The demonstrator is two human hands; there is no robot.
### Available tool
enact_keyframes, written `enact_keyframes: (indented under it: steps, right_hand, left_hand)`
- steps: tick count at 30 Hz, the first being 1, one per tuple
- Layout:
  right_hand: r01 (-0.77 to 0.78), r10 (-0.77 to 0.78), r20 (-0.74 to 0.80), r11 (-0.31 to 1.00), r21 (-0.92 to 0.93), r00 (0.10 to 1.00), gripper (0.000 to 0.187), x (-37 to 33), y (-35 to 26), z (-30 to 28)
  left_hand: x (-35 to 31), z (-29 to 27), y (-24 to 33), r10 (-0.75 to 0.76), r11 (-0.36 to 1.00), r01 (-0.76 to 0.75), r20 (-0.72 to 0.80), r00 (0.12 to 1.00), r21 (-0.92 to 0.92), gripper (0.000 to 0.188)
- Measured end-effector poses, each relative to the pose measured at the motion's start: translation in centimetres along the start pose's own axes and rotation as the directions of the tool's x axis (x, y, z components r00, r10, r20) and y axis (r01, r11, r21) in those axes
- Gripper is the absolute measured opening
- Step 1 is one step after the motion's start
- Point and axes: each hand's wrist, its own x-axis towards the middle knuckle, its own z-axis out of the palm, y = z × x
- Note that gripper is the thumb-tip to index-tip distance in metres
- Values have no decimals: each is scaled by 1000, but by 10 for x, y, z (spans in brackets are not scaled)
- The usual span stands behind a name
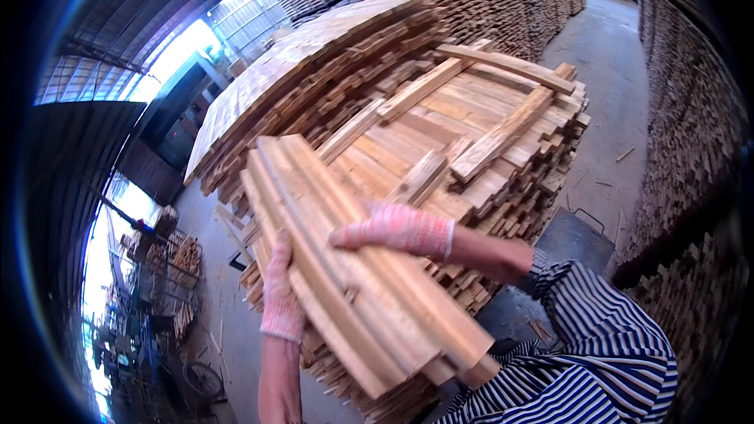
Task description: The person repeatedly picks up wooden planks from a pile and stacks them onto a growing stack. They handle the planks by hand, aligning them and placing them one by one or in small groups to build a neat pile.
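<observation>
A bundle of several wooden planks [345, 275] slants across the middle of the head view, its near ends close to my body. My left hand [281, 294], in a pink and white knit glove, grips the bundle's left edge. My right hand [397, 229], gloved the same way, lies over the top planks, its fingers closed round them; some fingertips are hidden. Beneath and beyond the bundle is a stack of boards [440, 126], with loose wooden strips [503, 133] lying across its top.
Behind the stack on the left rises another, wider pile of boards [306, 47]. Tall lumber stacks [503, 4] stand at the back, and another wall of stacked wood [691, 126] lines the right side. A concrete aisle [597, 55] runs between them. A bicycle wheel [203, 378] shows at lower left.
</observation>
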Motion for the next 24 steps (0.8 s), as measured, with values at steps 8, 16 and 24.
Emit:
enact_keyframes:
  steps: [8, 16, 24]
  right_hand:
    - [-269, 245, -118, 922, -278, 962, 72, 6, -104, -224]
    - [-331, 146, -370, -236, -914, 917, 77, 35, -120, -353]
    - [-219, -307, 60, -789, -574, 950, 54, -15, -146, -381]
  left_hand:
    - [192, 159, -54, 16, 999, -6, 290, 957, -34, 65]
    - [320, 159, -77, 80, 793, -340, 467, 881, 506, 54]
    - [103, -22, 61, 278, -52, -494, 487, 828, 868, 56]
